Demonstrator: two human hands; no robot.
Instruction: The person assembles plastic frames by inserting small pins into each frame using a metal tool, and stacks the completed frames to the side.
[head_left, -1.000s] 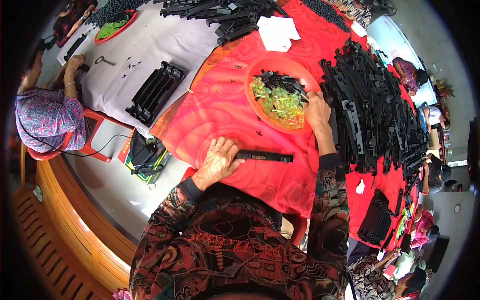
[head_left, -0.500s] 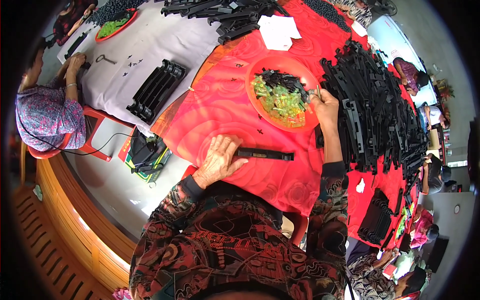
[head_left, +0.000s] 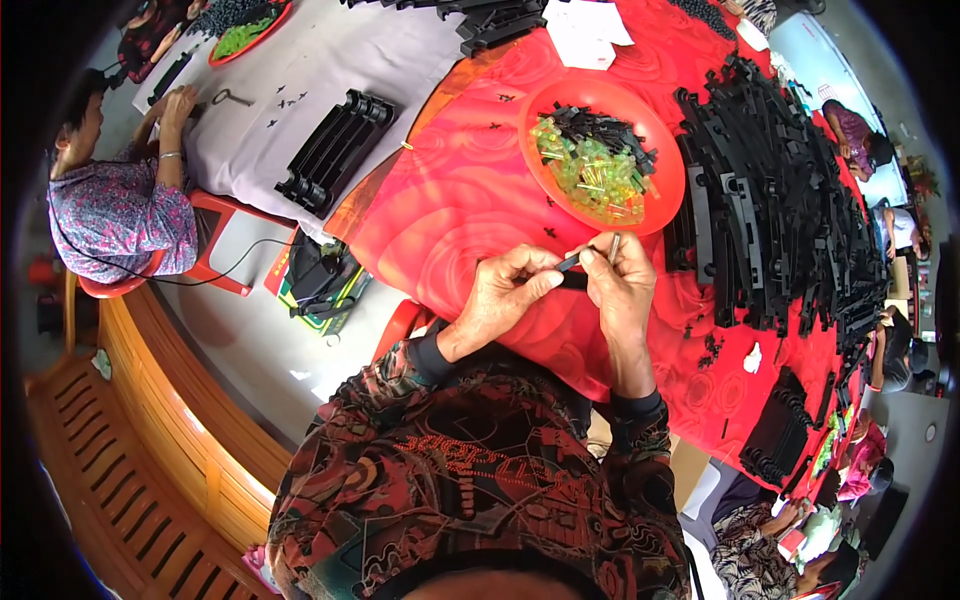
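Head view, looking down over a red tablecloth [head_left: 470, 200]. I see the left hand [head_left: 500, 295] with fingers curled nearly closed, thumb and forefinger pinching one end of a narrow black plastic strip [head_left: 570, 265] held just above the cloth. The right hand [head_left: 620, 290] meets it from the other side, fingertips pressed together on a thin pale pin [head_left: 613, 246] that stands upright at the strip's end. Just beyond the hands, an orange bowl [head_left: 655, 205] holds yellow-green clear pieces [head_left: 590, 175] and small black parts. To the right, a large heap of black plastic strips [head_left: 770, 200] covers the cloth. At far left, another person [head_left: 110, 200] works at a grey-covered table, beside a black ribbed tray [head_left: 335, 150]
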